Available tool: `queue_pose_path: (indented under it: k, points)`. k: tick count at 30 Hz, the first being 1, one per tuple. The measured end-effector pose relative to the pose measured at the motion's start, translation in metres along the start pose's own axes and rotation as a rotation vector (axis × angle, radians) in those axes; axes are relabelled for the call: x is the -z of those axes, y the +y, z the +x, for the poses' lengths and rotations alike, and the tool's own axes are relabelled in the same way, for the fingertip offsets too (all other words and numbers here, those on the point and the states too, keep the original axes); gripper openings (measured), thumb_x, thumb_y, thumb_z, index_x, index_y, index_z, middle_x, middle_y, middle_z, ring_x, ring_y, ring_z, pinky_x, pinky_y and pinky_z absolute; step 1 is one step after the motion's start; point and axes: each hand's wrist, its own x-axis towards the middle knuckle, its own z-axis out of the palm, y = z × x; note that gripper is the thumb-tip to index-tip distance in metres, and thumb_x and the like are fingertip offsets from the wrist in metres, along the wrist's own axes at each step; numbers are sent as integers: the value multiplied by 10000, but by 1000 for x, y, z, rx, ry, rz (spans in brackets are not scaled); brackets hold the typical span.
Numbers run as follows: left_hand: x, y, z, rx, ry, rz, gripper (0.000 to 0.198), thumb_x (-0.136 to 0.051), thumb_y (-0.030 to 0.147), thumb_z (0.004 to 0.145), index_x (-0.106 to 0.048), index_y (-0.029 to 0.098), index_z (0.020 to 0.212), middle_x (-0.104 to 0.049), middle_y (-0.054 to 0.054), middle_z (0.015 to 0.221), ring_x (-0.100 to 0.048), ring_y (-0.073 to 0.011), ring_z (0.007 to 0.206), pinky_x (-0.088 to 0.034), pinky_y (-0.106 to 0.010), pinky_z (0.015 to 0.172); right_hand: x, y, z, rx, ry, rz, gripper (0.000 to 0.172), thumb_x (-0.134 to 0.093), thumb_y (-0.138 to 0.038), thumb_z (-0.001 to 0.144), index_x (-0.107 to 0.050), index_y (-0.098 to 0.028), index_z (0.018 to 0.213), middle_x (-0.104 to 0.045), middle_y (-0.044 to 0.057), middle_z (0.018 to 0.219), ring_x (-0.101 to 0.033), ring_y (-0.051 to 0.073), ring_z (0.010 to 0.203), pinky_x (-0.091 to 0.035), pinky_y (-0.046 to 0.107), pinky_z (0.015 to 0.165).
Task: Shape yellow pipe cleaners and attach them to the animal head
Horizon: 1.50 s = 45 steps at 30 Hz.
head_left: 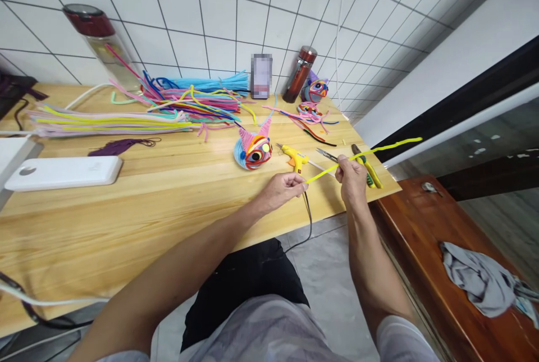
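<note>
My left hand point(281, 189) pinches the near end of a yellow pipe cleaner point(379, 150). My right hand point(350, 175) grips the same pipe cleaner a little further along, and the rest of it stretches up and right past the table's corner. Both hands hover over the right front edge of the wooden table point(126, 205). Just behind them lie a yellow glue gun point(295, 156), a pair of scissors point(326, 154) and green-handled pliers point(367, 168). A small pipe-cleaner figure point(253, 150) with a pink ear and a big eye stands left of the glue gun.
Bundles of coloured pipe cleaners point(168, 106) cover the table's back. A white box point(63, 172) lies at the left. Two bottles point(300, 73) point(101, 42) and another figure point(315, 90) stand by the tiled wall. A brown bench point(429, 250) with a grey cloth point(484, 280) is at the right.
</note>
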Motion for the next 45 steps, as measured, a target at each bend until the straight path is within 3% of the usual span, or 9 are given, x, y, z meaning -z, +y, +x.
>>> queue_pose_path:
  k: [6,10,13,21,27,32,38,42,45]
  points:
    - [2,-2,0,-39,38,36,405,-785,552,810,-721,157,872,-637,24,694,-523,-101,642,-377,-252,630,4,3,-2,6,-21,-4,676,-783,-788,856,-555,-236,539,-410,-53,455,-345,108,449,-252,287,458]
    - [3,-2,1,-41,58,58,391,-755,547,825,-718,159,860,-623,29,667,-510,-101,628,-375,-253,631,1,1,-16,13,-253,75,657,-745,-854,836,-648,-228,659,-581,-11,588,-511,144,553,-403,287,547]
    - [3,-2,1,-53,44,51,430,-781,583,818,-723,159,858,-622,27,664,-505,-100,626,-376,-253,634,-8,-2,-32,-17,-400,59,569,-843,-746,801,-670,-223,662,-626,-6,657,-538,148,610,-453,296,622]
    - [0,-10,4,-89,96,-8,545,-936,588,696,-791,148,984,-671,14,775,-531,-102,688,-401,-255,672,-17,0,-45,-14,-187,47,542,-857,-668,806,-618,-239,577,-571,-17,599,-510,159,623,-428,300,623]
    - [4,-3,2,-133,133,70,365,-853,521,831,-816,170,926,-746,-31,849,-618,-144,766,-472,-267,713,-19,8,-50,-26,-149,45,541,-857,-653,818,-596,-237,592,-547,-28,595,-489,152,619,-412,297,623]
    - [3,1,-2,-305,162,186,291,-779,459,923,-823,181,852,-786,-60,897,-677,-175,846,-505,-302,821,-26,6,-53,-44,-118,136,551,-876,-637,805,-557,-241,593,-519,-38,595,-479,142,609,-412,292,618]
    - [-1,-1,-3,-371,257,269,344,-743,519,973,-819,187,929,-745,-49,880,-609,-152,750,-464,-288,724,-43,-2,-61,-125,-56,313,617,-884,-664,778,-454,-255,606,-414,-76,552,-367,106,511,-351,277,516]
    - [3,-2,-3,-398,331,387,328,-838,477,915,-793,202,1089,-746,-47,1031,-459,-96,608,-436,-277,661,-49,-2,-72,-82,3,243,593,-844,-621,851,-452,-254,601,-421,-71,553,-393,109,522,-382,279,534]
    - [4,-3,-5,-436,329,457,234,-836,403,930,-785,200,1035,-734,-48,1010,-463,-107,623,-447,-282,684,-50,-2,-79,-104,15,197,577,-840,-626,853,-485,-251,596,-442,-64,549,-392,110,520,-368,283,531]
